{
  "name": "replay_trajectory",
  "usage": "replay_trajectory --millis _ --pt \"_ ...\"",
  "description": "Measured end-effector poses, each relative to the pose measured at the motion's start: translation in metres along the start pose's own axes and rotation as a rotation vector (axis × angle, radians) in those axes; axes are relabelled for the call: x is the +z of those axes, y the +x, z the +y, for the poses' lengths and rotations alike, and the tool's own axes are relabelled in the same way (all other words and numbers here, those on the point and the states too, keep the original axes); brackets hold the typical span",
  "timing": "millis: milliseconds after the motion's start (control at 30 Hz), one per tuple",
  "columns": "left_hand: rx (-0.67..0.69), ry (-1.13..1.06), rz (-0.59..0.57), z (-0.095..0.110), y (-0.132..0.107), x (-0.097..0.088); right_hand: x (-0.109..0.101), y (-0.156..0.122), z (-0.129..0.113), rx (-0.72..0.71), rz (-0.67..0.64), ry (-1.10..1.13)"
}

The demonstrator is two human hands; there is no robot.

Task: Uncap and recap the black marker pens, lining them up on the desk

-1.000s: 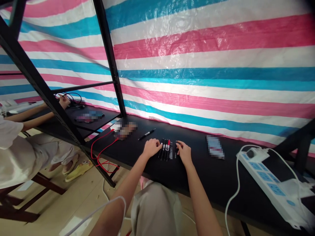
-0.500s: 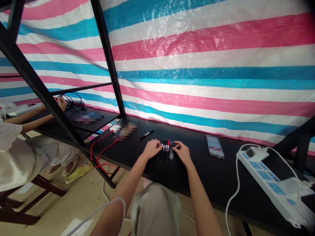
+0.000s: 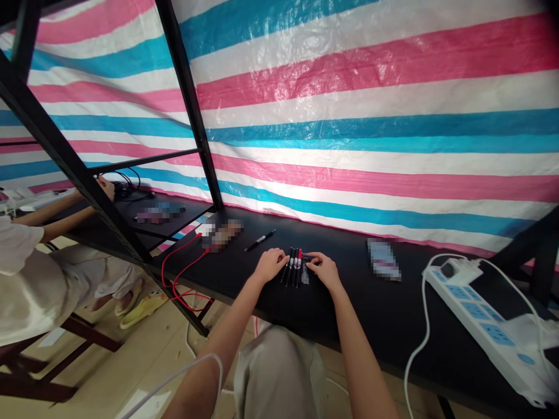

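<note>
A row of several pens [image 3: 293,267] lies side by side on the black tabletop, mostly black with white markings, one with a red part and clear ones at the right end. My left hand [image 3: 271,265] is curled at the row's left side, its thumb and fingertips against the outer pen. On the opposite side, my right hand [image 3: 324,269] has its thumb and index finger bent against the clear pens. Between them the two hands hold the row close together. One black pen [image 3: 260,240] lies apart, beyond my left hand.
Right of my hands is a blurred-out flat item [image 3: 384,259], then a white power strip [image 3: 484,326] with cables. At left, a red cable [image 3: 171,254] runs to another blurred item [image 3: 222,235]. Beyond the black metal frame [image 3: 192,105], another person [image 3: 48,262] sits at the bench.
The view has shifted very slightly. My hands and the row of pens stay in nearly the same place, and the lone pen has not moved.
</note>
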State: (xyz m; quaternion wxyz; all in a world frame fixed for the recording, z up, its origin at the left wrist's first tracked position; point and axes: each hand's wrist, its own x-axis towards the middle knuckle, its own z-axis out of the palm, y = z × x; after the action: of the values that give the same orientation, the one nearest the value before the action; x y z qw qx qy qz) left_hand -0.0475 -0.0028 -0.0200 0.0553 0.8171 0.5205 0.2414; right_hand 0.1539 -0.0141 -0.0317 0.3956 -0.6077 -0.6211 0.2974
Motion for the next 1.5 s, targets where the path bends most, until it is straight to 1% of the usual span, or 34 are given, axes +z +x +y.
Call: replay_trajectory --millis 200,333,367,400,500,533,567,633,733,767,833,967,1133,1200,1300,1367,1433,1500 --pt "-0.027 0.023 0.011 0.001 0.0 -0.001 -0.001 -0.002 -0.003 -0.014 0.002 -0.028" --pt "-0.104 0.056 0.012 0.002 -0.001 -0.002 0.0 -0.001 -0.001 -0.011 0.0 0.056" --pt "-0.143 0.076 0.043 0.002 -0.001 -0.002 0.0 -0.001 -0.001 -0.01 0.002 0.082" --pt "-0.193 0.107 0.101 0.002 -0.001 -0.002 0.0 -0.001 0.0 -0.01 0.006 0.099" --pt "-0.345 0.255 0.329 -0.004 0.001 -0.002 0.0 -0.001 0.0 -0.007 0.014 0.099" --pt "-0.377 0.305 0.378 -0.009 0.003 -0.001 0.0 -0.002 -0.001 -0.005 0.016 0.094" --pt "-0.391 0.345 0.397 -0.014 0.006 -0.001 0.0 -0.002 -0.002 -0.004 0.018 0.088" --pt "-0.389 0.388 0.367 -0.029 0.013 0.0 0.0 -0.004 -0.003 -0.005 0.021 0.079" --pt "-0.38 0.404 0.277 -0.047 0.023 0.001 0.0 -0.004 -0.004 -0.002 0.024 0.064" --pt "-0.373 0.42 0.262 -0.05 0.026 0.001 0.0 -0.004 -0.004 -0.002 0.025 0.058" --pt "-0.361 0.453 0.267 -0.052 0.028 0.0 0.001 -0.001 -0.004 -0.001 0.027 0.057" --pt "-0.28 0.459 0.291 -0.038 0.022 -0.006 0.002 0.004 -0.002 0.008 0.029 0.116" --pt "-0.019 0.244 0.366 -0.008 0.01 -0.019 0.004 0.005 -0.003 -0.027 0.039 0.254" --pt "0.093 0.192 0.335 0.004 0.006 -0.02 0.005 0.004 -0.006 -0.046 0.024 0.311" --pt "0.225 0.191 0.273 0.016 0.0 -0.016 0.006 0.003 -0.011 -0.057 -0.036 0.408" --pt "0.253 0.205 0.244 0.02 -0.001 -0.015 0.006 0.001 -0.015 -0.069 -0.072 0.464" --pt "0.231 0.218 0.232 0.021 -0.002 -0.015 0.006 0.0 -0.018 -0.083 -0.079 0.508" --pt "0.203 0.229 0.241 0.021 -0.002 -0.016 0.005 -0.003 -0.02 -0.089 -0.056 0.541"
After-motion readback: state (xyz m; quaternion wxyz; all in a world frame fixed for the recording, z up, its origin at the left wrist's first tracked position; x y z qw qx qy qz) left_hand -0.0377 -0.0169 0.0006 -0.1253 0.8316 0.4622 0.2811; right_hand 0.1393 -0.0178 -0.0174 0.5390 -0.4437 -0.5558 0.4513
